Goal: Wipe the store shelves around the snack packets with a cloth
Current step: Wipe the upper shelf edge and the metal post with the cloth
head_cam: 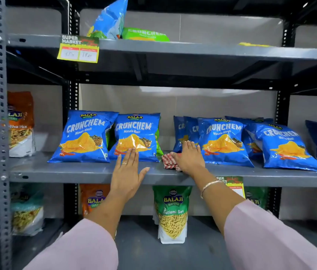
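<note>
Blue Crunchem snack packets stand in a row on the grey middle shelf (60, 170). My left hand (127, 170) is open, fingers spread, its fingertips touching the lower front of the second blue packet (137, 133). My right hand (189, 157) lies flat on a red-and-white checked cloth (168, 159), pressing it onto the shelf in the gap between that packet and the third blue packet (223, 141). Much of the cloth is hidden under the hand.
The top shelf (192, 48) holds a tilted blue packet (110, 18), a green one (145, 35) and a yellow price tag (78, 49). Below stand a green Ratlami Sev bag (172, 213) and orange bags. A perforated steel upright (0, 133) runs down the left.
</note>
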The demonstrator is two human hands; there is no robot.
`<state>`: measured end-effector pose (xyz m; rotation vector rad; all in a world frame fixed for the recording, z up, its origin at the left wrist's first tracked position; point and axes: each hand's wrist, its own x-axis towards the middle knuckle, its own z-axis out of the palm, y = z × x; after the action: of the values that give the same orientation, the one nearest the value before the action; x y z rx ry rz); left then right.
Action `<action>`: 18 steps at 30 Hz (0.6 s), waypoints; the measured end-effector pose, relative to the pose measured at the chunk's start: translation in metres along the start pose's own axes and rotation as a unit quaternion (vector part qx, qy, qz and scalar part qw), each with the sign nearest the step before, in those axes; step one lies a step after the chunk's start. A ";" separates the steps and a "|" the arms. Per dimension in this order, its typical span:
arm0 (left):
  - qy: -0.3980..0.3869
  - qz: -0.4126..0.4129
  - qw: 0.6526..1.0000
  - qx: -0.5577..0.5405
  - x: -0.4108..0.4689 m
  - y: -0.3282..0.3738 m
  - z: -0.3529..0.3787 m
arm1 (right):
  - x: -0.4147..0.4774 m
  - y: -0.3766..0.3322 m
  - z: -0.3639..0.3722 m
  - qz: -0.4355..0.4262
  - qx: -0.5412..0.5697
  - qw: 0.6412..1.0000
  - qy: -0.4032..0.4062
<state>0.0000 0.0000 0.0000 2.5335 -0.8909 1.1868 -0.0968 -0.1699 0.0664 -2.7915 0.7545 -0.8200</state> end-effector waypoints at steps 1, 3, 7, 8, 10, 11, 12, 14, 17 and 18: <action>-0.027 -0.007 1.000 -0.003 0.001 0.000 0.003 | 0.005 -0.002 0.002 0.008 0.014 1.000 -0.013; -0.025 -0.010 1.000 -0.014 0.003 -0.001 0.006 | 0.011 -0.006 0.000 0.023 0.039 0.998 -0.037; 0.039 0.007 0.999 -0.019 0.004 -0.002 0.013 | 0.020 -0.014 0.004 0.052 0.040 0.995 -0.078; 0.070 0.007 0.997 -0.017 0.005 -0.004 0.018 | 0.024 -0.014 0.007 0.064 0.030 0.992 -0.105; 0.101 0.000 0.995 -0.020 0.006 -0.005 0.017 | 0.028 -0.015 0.013 0.079 0.034 0.986 -0.143; 0.103 0.004 0.995 -0.017 0.006 -0.004 0.014 | 0.031 -0.015 0.016 0.083 0.037 0.983 -0.158; 0.104 0.008 0.994 -0.013 0.006 -0.003 0.013 | 0.032 -0.016 0.018 0.085 0.038 0.981 -0.171; 0.098 0.006 0.995 -0.018 0.007 -0.004 0.014 | 0.037 -0.015 0.021 0.084 0.036 0.978 -0.186; 0.084 0.009 0.996 -0.031 0.007 -0.004 0.016 | 0.036 -0.018 0.016 0.095 0.025 0.979 -0.179; 0.088 0.011 0.995 -0.034 0.007 -0.004 0.016 | 0.034 -0.019 0.014 0.102 0.023 0.980 -0.167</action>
<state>0.0156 -0.0064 -0.0053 2.3297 -0.9011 1.3387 -0.0561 -0.1707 0.0757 -2.6509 0.9218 -0.3185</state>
